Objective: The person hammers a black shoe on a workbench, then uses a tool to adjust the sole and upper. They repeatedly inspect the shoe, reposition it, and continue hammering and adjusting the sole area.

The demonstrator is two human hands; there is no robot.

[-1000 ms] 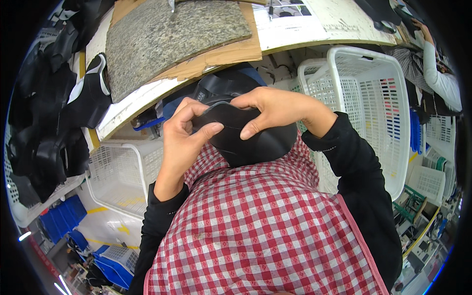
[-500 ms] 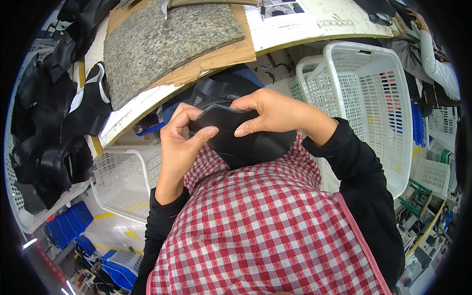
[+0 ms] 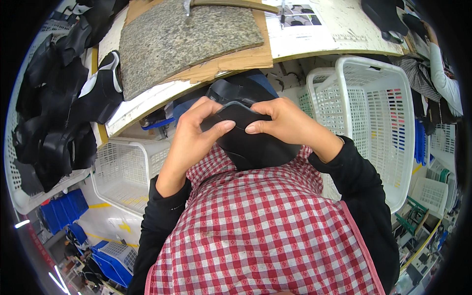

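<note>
A black shoe upper (image 3: 260,146) is held over my lap, against the red-and-white checked apron (image 3: 246,206). My left hand (image 3: 196,130) pinches its upper edge on the left, thumb on the near face and fingers folded behind. On the other side my right hand (image 3: 285,120) pinches the same edge, the two thumb tips a short way apart. Between the hands the rim shows a thin grey line and rises to a low peak. Just beyond it, another black piece (image 3: 231,91) lies over my legs, partly hidden by my hands.
Ahead stands a white worktable (image 3: 339,42) with a stone slab (image 3: 191,46) on cardboard, a hammer (image 3: 236,5) and a printed sheet (image 3: 300,29). Black shoe uppers (image 3: 64,108) pile up at the left. White baskets (image 3: 376,128) flank me. Far right, another person's sleeve (image 3: 445,73) shows.
Both thumbs have shifted slightly along the edge, and the rim between them now bends into a clearer peak. The whole view has moved a little; both hands keep their hold.
</note>
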